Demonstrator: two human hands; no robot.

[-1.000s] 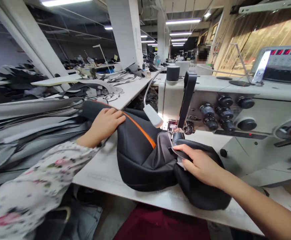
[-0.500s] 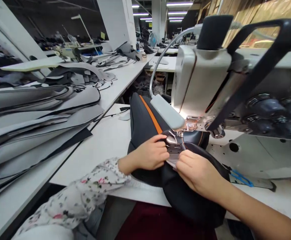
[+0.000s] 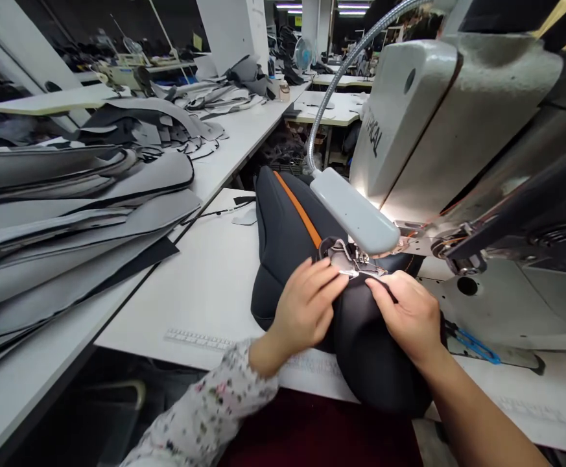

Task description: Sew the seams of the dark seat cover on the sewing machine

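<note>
Off-white, boxy metal sewing machine (image 3: 409,117) at 1–2 o'clock; bulky black leather-like cover (image 3: 375,344) at its stitching point, left hand (image 3: 306,305) and right hand (image 3: 412,314) on it.

Cover lies directly under both hands, long axis roughly 11 to 5 o'clock; surface smooth, matte, rounded into soft folds. Right hand, 4–5 o'clock of the foot, pinches the cover's edge between thumb and fingers. Left hand, 7–8 o'clock, has fingers loosely extended at the same edge; cannot tell whether it grips. Left fingertips look slightly nearer the foot. Rounded pale-grey lamp (image 3: 353,211) at 12 o'clock of the hands; narrow, flat orange stripe (image 3: 298,207) at 11; small shiny metal presser foot (image 3: 362,257) partly screened by the lamp.
</note>
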